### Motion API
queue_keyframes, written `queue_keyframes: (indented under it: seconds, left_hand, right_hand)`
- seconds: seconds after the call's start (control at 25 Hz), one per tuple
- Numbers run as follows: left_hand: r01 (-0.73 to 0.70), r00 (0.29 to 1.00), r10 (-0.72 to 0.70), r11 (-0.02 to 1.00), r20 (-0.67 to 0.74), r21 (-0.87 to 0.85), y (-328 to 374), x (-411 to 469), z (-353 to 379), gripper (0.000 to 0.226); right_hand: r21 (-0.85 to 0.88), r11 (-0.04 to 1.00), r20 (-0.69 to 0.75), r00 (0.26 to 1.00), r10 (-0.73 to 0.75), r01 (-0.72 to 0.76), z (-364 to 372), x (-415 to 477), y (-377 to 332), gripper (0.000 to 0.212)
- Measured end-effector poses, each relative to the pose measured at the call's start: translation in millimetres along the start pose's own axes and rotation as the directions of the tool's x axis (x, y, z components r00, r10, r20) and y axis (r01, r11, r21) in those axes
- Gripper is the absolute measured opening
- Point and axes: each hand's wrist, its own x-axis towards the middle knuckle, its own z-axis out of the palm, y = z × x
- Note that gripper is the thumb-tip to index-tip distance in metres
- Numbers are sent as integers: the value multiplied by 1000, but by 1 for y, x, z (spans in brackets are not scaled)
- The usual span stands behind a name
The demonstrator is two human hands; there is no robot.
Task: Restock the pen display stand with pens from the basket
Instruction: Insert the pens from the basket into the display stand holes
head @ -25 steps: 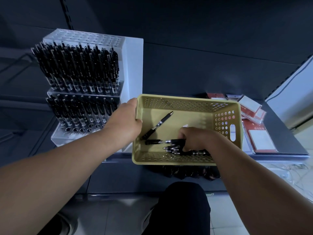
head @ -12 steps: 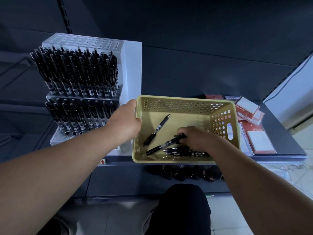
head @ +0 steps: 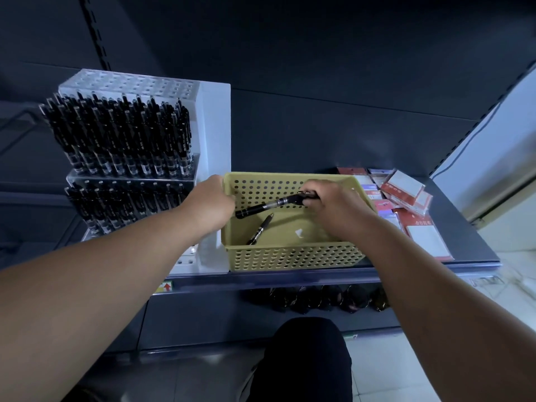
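A yellow perforated basket [head: 293,258] stands on the shelf, right of the clear tiered pen display stand [head: 214,134], which is packed with several black pens. My left hand [head: 210,203] grips the basket's left rim. My right hand [head: 333,208] is raised inside the basket and holds a bunch of black pens [head: 266,206] by one end, the pens pointing left. One loose black pen [head: 260,229] lies on the basket floor.
Red and white packets [head: 406,192] lie on the shelf right of the basket. The shelf's front edge [head: 290,278] runs just below the basket. Dark items hang under the shelf [head: 316,297]. My dark-clothed knee [head: 304,358] is below.
My right hand has gathered pens from the basket floor and lifted them up toward the back wall. One pen stays behind. My left hand keeps its hold on the rim.
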Motion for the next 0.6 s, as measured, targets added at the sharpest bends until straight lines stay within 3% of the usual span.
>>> queue_keyframes:
  seconds: [0.16, 0.28, 0.4, 0.52, 0.6]
  left_hand:
    - [-147, 986, 153, 985, -66, 89, 14, -26, -10, 41]
    - [-289, 955, 297, 918, 12, 270, 23, -48, -17, 45]
    - [-304, 948, 314, 851, 49, 428, 13, -57, -23, 15]
    - [-284, 951, 310, 880, -9, 381, -2, -65, -38, 26]
    - [-256, 959, 274, 945, -65, 204, -11, -71, -46, 27]
  right_hand:
    - [-13, 998, -76, 995, -70, 69, -9, -2, -18, 12]
    - [-74, 988, -88, 986, -140, 134, -13, -6, -37, 9]
    - [-70, 984, -82, 982, -171, 165, -11, -12, -62, 8]
    - [48, 993, -101, 990, -98, 103, -7, -16, -81, 19]
    - [281, 960, -148, 989, 30, 13, -6, -16, -89, 19]
